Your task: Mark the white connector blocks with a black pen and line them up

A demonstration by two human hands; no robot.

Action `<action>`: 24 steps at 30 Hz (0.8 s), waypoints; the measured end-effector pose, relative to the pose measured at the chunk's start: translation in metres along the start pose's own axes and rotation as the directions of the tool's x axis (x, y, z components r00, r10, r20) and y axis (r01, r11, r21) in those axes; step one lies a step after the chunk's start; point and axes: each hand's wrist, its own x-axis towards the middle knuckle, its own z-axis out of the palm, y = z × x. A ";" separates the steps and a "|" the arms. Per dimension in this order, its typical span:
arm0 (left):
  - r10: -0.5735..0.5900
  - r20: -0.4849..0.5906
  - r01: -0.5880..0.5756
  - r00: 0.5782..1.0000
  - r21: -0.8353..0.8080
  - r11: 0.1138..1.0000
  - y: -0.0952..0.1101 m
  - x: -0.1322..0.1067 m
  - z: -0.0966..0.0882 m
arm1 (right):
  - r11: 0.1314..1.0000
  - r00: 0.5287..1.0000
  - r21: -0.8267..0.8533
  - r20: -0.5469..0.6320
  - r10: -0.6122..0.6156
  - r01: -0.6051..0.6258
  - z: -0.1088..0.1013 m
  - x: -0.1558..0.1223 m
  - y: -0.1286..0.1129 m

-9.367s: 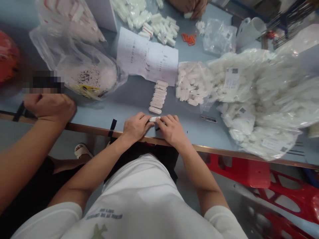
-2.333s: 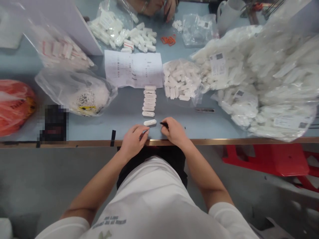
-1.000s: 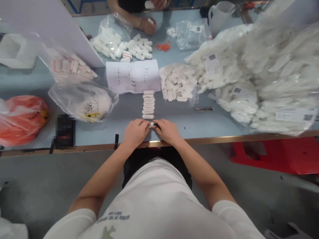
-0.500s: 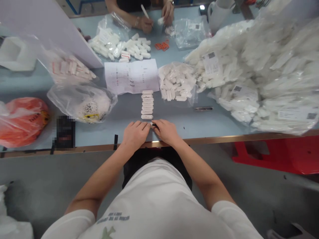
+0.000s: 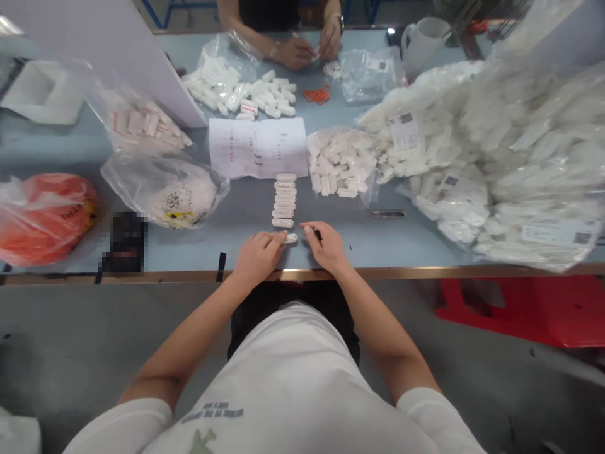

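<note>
Near the table's front edge, my left hand [image 5: 259, 254] has its fingers closed on the left end of a small white plastic piece [image 5: 290, 239], whose right end sticks out. My right hand [image 5: 326, 246] is just to the right, apart from that piece. Its fingers are curled round a small black object [image 5: 318, 234], mostly hidden, so its kind is unclear. Straight ahead of both hands, several similar white plastic pieces [image 5: 284, 206] lie in a column, one behind another. The column's far end reaches a printed sheet of paper [image 5: 258, 145].
Bags of white parts [image 5: 340, 161] stand beyond and to the right, near a slim metal-looking tool [image 5: 387, 214]. At left are an orange bag [image 5: 51, 217] and a clear bag [image 5: 179, 195]. Across the table a co-worker's hands [image 5: 297, 53] handle small parts. A red stool [image 5: 520, 309] stands at right.
My right hand has drawn back to the right with the black object, opening a gap from my left hand. The white piece in my left hand now shows more. The view has shifted slightly.
</note>
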 end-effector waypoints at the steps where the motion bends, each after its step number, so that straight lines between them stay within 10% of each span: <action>1: -0.036 -0.014 0.035 0.999 -0.030 0.999 0.000 -0.001 0.002 | 0.999 0.999 0.048 -0.027 0.026 -0.024 -0.003 -0.001 -0.002; 7: -0.174 -0.036 0.168 0.984 -0.119 0.979 -0.003 -0.007 0.009 | 0.968 0.978 0.230 -0.157 0.138 -0.100 -0.008 0.002 -0.013; 24: -0.209 -0.087 0.190 0.974 -0.182 0.965 -0.008 -0.005 0.015 | 0.978 0.983 0.112 0.076 0.169 -0.177 0.010 0.003 -0.011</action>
